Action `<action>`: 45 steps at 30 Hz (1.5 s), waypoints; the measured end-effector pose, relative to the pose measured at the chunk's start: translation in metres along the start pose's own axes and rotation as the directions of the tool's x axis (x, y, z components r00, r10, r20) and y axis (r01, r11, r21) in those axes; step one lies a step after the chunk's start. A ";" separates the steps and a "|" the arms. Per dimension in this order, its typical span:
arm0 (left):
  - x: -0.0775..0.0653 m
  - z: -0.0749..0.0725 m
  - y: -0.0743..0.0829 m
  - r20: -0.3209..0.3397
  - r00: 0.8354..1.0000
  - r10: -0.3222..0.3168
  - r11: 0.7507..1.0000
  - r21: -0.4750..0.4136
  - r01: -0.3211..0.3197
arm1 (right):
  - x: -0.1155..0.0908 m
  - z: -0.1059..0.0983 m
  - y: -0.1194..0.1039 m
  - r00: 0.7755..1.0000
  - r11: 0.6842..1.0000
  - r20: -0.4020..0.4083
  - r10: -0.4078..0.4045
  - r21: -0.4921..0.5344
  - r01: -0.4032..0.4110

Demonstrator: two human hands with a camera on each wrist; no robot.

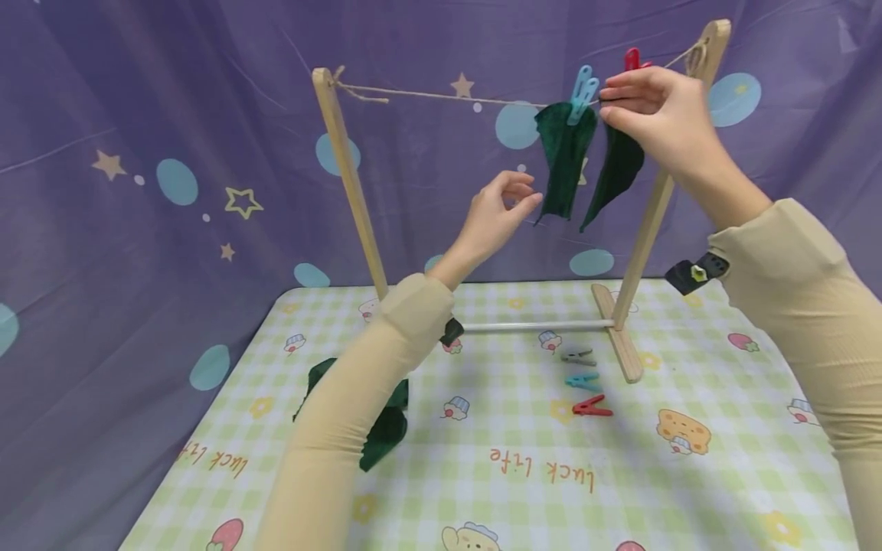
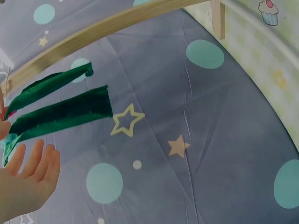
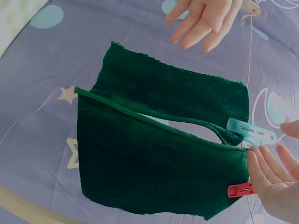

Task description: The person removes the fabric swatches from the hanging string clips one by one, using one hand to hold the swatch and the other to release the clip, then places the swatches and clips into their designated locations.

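Observation:
Two dark green cloth pieces hang from a string (image 1: 441, 96). A blue clothespin (image 1: 583, 96) clips the left cloth (image 1: 566, 153), and a red clothespin (image 3: 240, 190) grips the top of the right cloth (image 1: 618, 172). My right hand (image 1: 671, 115) is up at the string between the pins. In the right wrist view its fairly straight fingertips touch the right cloth's top edge, while the thumb stands apart from them. Left of the hanging cloths, my left hand (image 1: 498, 208) hovers with relaxed fingers, holding nothing.
Wooden posts (image 1: 353, 184) carry the string, joined low down by a white rod (image 1: 537, 326). On the checked tablecloth (image 1: 524, 505) lie a grey clothespin (image 1: 579, 357), a blue one (image 1: 583, 381) and a red one (image 1: 592, 406). More green cloth (image 1: 386, 436) lies partly behind my left sleeve.

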State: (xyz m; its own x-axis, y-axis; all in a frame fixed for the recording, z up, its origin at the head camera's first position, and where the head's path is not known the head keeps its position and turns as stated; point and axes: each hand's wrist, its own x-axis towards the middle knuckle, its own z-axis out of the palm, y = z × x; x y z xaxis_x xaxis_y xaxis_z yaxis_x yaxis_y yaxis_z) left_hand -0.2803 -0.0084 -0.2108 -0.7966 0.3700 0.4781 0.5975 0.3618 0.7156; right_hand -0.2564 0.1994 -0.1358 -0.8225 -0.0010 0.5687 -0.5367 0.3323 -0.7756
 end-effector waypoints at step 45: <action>0.034 0.030 -0.003 -0.156 0.984 -0.080 0.993 0.068 0.092 | 0.032 0.011 -0.010 0.996 0.975 0.049 0.075 -0.214 -0.062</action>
State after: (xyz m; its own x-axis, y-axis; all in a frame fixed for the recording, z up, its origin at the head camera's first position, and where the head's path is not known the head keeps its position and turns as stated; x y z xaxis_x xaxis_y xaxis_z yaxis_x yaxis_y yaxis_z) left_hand -0.3069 0.0289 -0.2121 -0.8464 0.2015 0.4929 0.5268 0.4516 0.7200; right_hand -0.2793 0.1858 -0.1131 -0.8684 -0.0224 0.4953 -0.4316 0.5256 -0.7331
